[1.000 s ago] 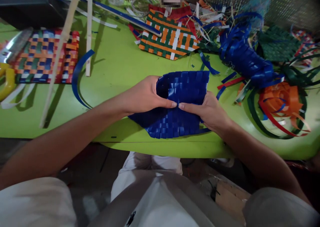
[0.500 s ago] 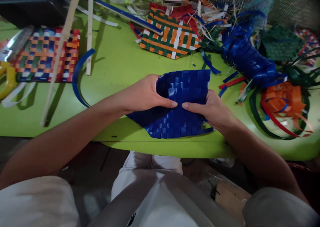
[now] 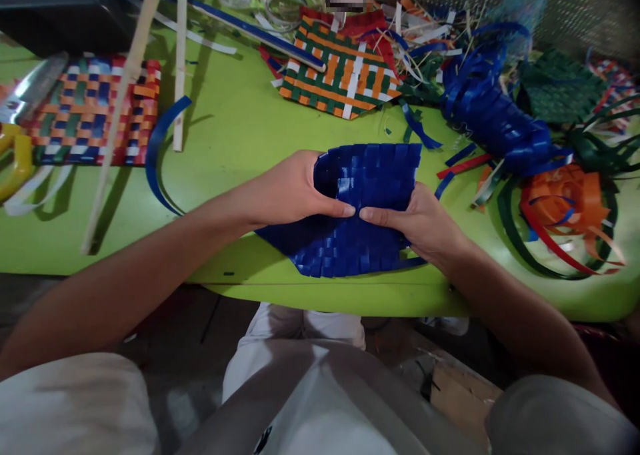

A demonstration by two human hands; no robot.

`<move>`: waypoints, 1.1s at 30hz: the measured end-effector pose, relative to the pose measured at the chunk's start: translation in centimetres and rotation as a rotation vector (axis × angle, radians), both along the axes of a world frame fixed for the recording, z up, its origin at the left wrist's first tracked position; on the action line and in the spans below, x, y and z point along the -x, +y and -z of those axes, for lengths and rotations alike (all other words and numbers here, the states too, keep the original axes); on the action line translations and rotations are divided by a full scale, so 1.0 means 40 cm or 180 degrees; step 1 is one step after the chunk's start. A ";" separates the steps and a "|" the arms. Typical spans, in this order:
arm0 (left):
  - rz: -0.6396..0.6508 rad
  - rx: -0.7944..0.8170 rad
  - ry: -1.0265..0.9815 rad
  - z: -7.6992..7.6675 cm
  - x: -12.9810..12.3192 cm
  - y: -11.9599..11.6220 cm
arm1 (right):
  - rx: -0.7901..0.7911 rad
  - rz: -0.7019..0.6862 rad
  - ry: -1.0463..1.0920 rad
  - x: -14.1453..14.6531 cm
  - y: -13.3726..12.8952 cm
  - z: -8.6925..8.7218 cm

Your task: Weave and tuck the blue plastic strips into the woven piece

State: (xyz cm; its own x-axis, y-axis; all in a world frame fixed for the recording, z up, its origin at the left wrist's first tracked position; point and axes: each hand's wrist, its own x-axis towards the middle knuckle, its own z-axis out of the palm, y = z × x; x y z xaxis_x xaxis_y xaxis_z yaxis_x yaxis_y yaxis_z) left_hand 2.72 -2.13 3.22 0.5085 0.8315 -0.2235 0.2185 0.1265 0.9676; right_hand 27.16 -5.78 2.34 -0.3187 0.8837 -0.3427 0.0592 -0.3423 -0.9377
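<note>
A blue woven mat (image 3: 373, 241) of flat, shiny strips lies bent between my two hands at the front of the table. My left hand (image 3: 295, 188) grips it from the left, thumb on top and fingers hidden behind the weave. From the right, my right hand (image 3: 425, 221) grips it the same way, its thumb tip almost meeting the left one. A narrow loose strip sticks out below the right hand. The mat's upper part curls up, and its lower left corner rests in the shadow of my left arm.
Green table (image 3: 235, 121). Left: a multicoloured woven piece (image 3: 80, 121), yellow-handled scissors (image 3: 20, 158), wooden sticks (image 3: 120, 101) and a curved blue strip (image 3: 156, 155). Beyond the mat lies an orange-green woven piece (image 3: 340, 68). Right: a blue strip bundle (image 3: 495, 115) and an orange strip coil (image 3: 565, 198).
My right thumb has slid slightly left, closer to the left thumb. The mat's upper edge has dipped a little. My left hand has hardly moved.
</note>
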 end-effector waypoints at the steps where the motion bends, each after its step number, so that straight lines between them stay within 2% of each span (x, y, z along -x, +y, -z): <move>1: 0.0007 -0.0004 0.0006 -0.001 0.000 0.001 | -0.0026 -0.0007 -0.0035 -0.002 0.001 -0.001; 4: 0.0008 -0.0075 0.0006 -0.005 -0.001 0.004 | -0.0073 -0.0048 -0.0123 -0.006 0.006 -0.011; 8: -0.0013 -0.0049 0.0007 -0.009 -0.002 0.007 | 0.0101 0.0006 -0.0286 -0.016 0.010 -0.021; 13: 0.0003 -0.0047 0.0015 -0.010 -0.003 0.005 | 0.0111 0.0086 -0.0407 -0.024 0.014 -0.010; 19: -0.0011 -0.0137 0.0082 -0.008 -0.005 0.007 | -0.0008 0.0084 -0.0244 -0.011 0.011 -0.002; 22: -0.0139 -0.0153 0.0129 -0.006 -0.002 0.007 | 0.0008 0.0219 -0.0270 -0.005 0.006 0.001; 25: -0.0287 0.0077 0.0165 -0.003 0.009 0.009 | 0.0062 0.0303 -0.0224 -0.003 0.005 0.004; 28: -0.0130 0.0253 0.0102 -0.002 0.019 0.014 | 0.0093 0.0282 -0.0235 -0.005 0.007 0.003; 30: -0.0057 0.0144 0.0131 -0.002 0.021 0.017 | 0.0115 0.0201 -0.0259 -0.008 0.009 -0.002; 33: -0.0153 -0.0050 0.0260 -0.005 0.016 0.016 | 0.0200 0.0117 -0.0279 -0.012 0.010 -0.008</move>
